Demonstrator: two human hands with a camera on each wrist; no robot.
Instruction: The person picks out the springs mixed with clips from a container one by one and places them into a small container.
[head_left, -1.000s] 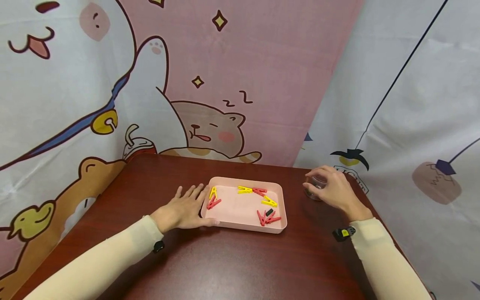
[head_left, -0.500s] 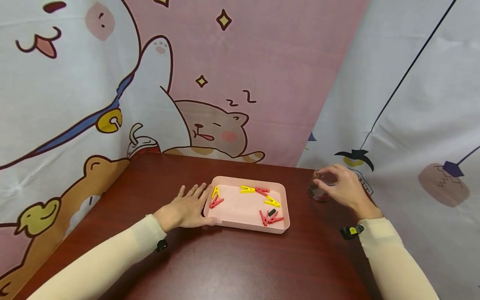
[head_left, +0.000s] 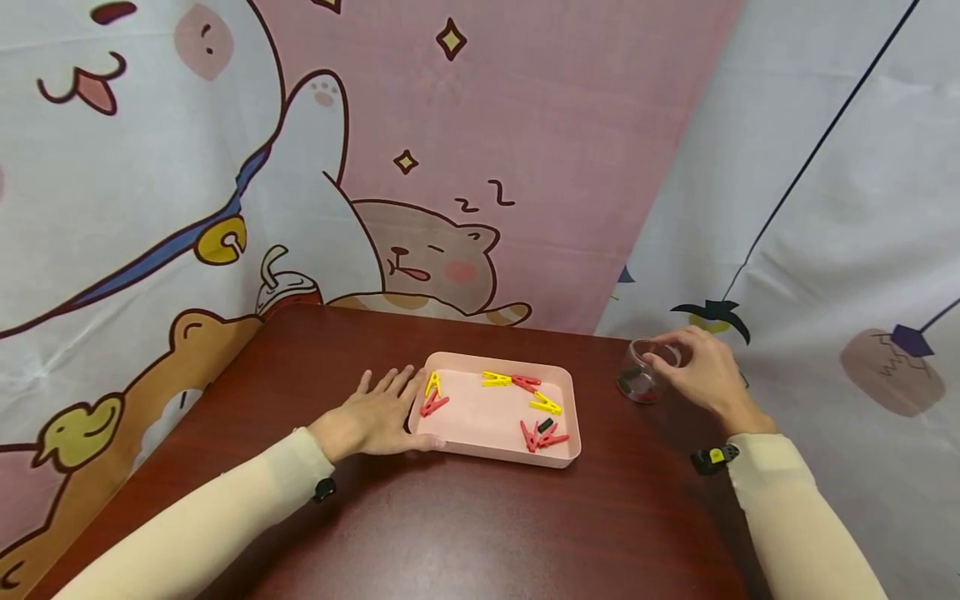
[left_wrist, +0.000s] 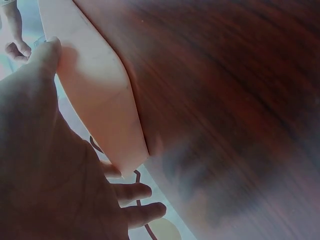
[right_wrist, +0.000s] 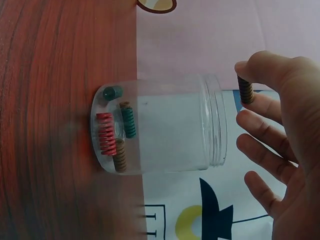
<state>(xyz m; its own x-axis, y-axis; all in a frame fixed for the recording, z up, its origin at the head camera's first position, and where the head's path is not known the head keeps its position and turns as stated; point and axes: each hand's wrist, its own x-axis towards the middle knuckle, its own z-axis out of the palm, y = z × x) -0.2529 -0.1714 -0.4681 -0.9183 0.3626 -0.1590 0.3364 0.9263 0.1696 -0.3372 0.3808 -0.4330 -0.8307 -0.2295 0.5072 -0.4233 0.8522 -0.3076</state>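
Observation:
My right hand is at the mouth of a clear jar at the table's right. In the right wrist view, its thumb and index finger pinch a brown coil spring just outside the rim. Inside the jar lie a red spring, green springs and a brown spring. My left hand is spread against the left end of a pink tray, thumb along its near wall. The left wrist view shows the thumb touching the tray wall.
Yellow clothespins and red clothespins lie along the tray's sides. A dark spring sits among the red ones at the near right corner. The brown wooden table ends at a printed cloth backdrop.
My right hand has shifted right, away from over the jar, so more of the jar shows. The left hand stays at the tray. The head view has turned slightly left.

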